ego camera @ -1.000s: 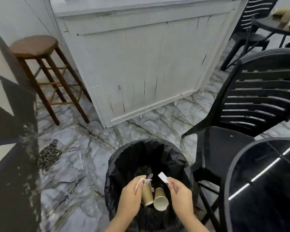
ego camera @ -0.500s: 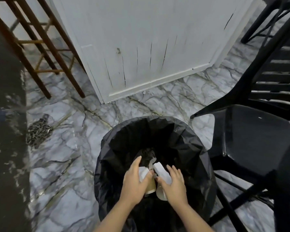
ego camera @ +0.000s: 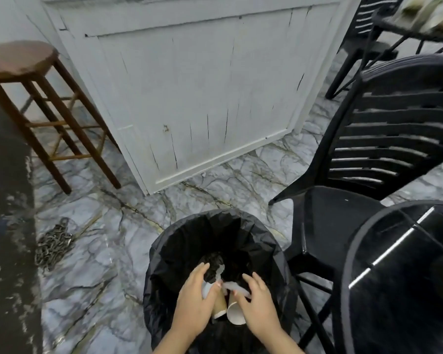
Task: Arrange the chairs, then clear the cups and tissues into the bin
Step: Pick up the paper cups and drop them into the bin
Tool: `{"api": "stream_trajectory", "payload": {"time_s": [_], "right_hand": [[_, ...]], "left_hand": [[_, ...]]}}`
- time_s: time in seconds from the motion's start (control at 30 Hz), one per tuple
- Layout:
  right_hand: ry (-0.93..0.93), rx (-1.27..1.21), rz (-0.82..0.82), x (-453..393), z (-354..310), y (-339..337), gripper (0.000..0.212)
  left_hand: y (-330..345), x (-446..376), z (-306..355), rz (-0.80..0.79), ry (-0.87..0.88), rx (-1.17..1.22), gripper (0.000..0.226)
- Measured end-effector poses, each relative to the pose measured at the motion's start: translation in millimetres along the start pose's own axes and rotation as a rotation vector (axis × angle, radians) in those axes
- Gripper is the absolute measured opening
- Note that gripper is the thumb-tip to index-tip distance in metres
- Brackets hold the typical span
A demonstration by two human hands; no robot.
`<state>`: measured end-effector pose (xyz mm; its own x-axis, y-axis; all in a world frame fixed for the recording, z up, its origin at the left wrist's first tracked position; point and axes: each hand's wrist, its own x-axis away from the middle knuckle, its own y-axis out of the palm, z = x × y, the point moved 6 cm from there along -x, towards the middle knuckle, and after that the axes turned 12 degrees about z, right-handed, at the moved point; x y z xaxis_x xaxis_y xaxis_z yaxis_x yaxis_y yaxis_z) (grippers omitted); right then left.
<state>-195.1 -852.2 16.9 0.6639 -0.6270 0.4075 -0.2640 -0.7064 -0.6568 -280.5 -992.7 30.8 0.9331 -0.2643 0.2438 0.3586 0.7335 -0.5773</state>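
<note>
Over bin [ego camera: 164, 254] mouth: left hand [ego camera: 195, 304] grips brown paper cup [ego camera: 219, 306] plus tissue [ego camera: 206, 288]; right hand [ego camera: 257, 306] grips white cup [ego camera: 234, 312], tissue [ego camera: 234, 288]. Hands lower than second ago, now inside liner; drop looks imminent.

wooden stool [ego camera: 23, 60] beside white cabinet [ego camera: 189, 85], chain [ego camera: 53, 245] on marble floor [ego camera: 92, 290]

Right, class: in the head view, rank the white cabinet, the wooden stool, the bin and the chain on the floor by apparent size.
1. white cabinet
2. bin and wooden stool: too alike to rank, as the bin is nearer the camera
3. chain
</note>
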Motion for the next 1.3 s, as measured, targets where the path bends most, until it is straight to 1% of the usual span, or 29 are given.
{"api": "stream_trajectory", "payload": {"time_s": [0.17, 0.23, 0.3, 0.4, 0.53, 0.63, 0.73, 0.83, 0.87, 0.93, 1.07, 1.2, 1.3], "right_hand": [[-0.04, -0.108, 0.118, 25, -37, -68, 0.05], [-0.054, -0.138, 0.176, 35, -45, -100, 0.052], [-0.074, -0.174, 0.252, 46, -51, -135, 0.059], [-0.097, -0.206, 0.402, 62, -45, -191, 0.051], [-0.087, -0.252, 0.592, 90, -13, -260, 0.048], [-0.05, -0.29, 0.703, 111, 20, -303, 0.046], [-0.018, -0.277, 0.785, 133, 58, -342, 0.045], [0.027, -0.264, 0.852, 156, 96, -379, 0.04], [0.039, -0.255, 0.869, 163, 108, -389, 0.039], [0.067, -0.241, 0.898, 176, 133, -405, 0.046], [0.131, -0.264, 0.93, 189, 172, -425, 0.054], [0.171, -0.297, 0.937, 186, 187, -433, 0.058], [0.169, -0.312, 0.942, 174, 188, -433, 0.061]], "left_hand": [[-13, 6, 74, 0.027, 0.186, -0.094, 0.053], [-11, 11, 105, 0.009, 0.252, -0.089, 0.053], [-3, 18, 138, -0.024, 0.337, -0.073, 0.054], [18, 30, 186, -0.083, 0.439, -0.062, 0.055], [59, 64, 246, -0.192, 0.568, -0.035, 0.055], [92, 95, 281, -0.263, 0.656, -0.016, 0.057], [126, 130, 312, -0.309, 0.725, -0.015, 0.064], [160, 164, 338, -0.37, 0.773, -0.025, 0.077], [170, 173, 346, -0.378, 0.789, -0.034, 0.075], [188, 190, 362, -0.381, 0.833, -0.065, 0.071], [214, 218, 386, -0.388, 0.949, -0.136, 0.087], [237, 219, 394, -0.399, 1.027, -0.255, 0.09], [247, 207, 405, -0.374, 1.077, -0.284, 0.087]]}}
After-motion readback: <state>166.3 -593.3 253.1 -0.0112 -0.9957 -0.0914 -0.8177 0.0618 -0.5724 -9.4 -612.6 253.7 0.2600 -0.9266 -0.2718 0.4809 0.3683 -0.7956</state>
